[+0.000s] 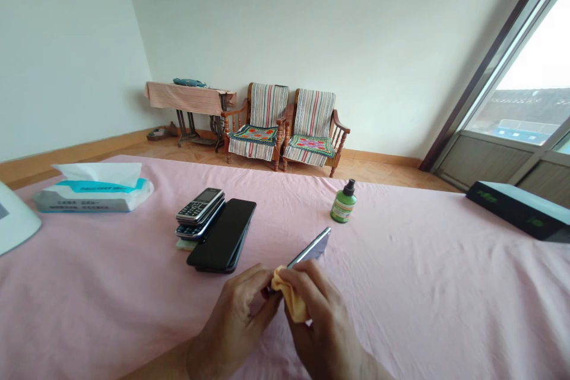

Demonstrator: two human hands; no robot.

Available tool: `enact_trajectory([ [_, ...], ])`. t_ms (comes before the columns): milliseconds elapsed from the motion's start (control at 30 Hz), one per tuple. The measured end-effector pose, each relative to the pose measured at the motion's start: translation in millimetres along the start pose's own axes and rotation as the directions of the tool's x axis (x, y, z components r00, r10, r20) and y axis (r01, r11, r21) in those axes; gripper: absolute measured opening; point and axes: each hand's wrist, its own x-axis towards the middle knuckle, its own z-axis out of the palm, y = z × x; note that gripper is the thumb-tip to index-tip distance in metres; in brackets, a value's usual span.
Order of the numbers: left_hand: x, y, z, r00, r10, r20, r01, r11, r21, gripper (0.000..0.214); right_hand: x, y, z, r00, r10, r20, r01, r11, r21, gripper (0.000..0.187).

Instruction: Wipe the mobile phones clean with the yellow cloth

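Note:
A slim smartphone (313,247) is held tilted on edge above the pink cloth, its far end pointing away to the right. My left hand (238,314) pinches its near end between thumb and fingers. In my right hand (323,314) is a crumpled yellow cloth (294,300), pressed against the phone's near part. Both hands almost meet there, and they hide the lower part of the phone. Beyond my left hand lie a black smartphone (225,234), on top of another one, and a small pile of keypad phones (201,206).
On the pink tablecloth (423,285) stand a green spray bottle (342,205), a tissue pack (91,195) at the left and a black box (516,211) at the far right. A white object (15,219) cuts into the left edge. Two wooden chairs (312,124) stand by the wall.

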Motion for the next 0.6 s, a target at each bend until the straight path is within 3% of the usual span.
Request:
enact_trajectory([
  [167,-1.5,-1.3,0.0,1.0,0.027,0.01,-0.027,1.0,-0.009,0.018,1.8,-2.3,-4.5,0.996,-0.084,0.042,0.086,0.995,-0.048,0.029],
  [267,-1.8,-0.5,-0.7,0.999,0.026,0.037,-0.026,0.999,0.02,0.012,4.8,14.8,-14.4,1.0,0.007,0.002,-0.007,0.997,-0.081,0.03],
  [433,-0.2,3.0,-1.3,0.997,0.043,0.056,-0.044,0.999,0.026,0.024,6.5,31.6,-23.4,0.984,0.153,-0.091,-0.163,0.979,-0.122,0.027],
  [600,-0.1,4.0,-0.9,0.998,0.039,0.044,-0.041,0.998,0.042,0.014,1.7,9.2,-13.0,0.998,0.015,0.059,-0.014,1.0,-0.022,0.033],
])
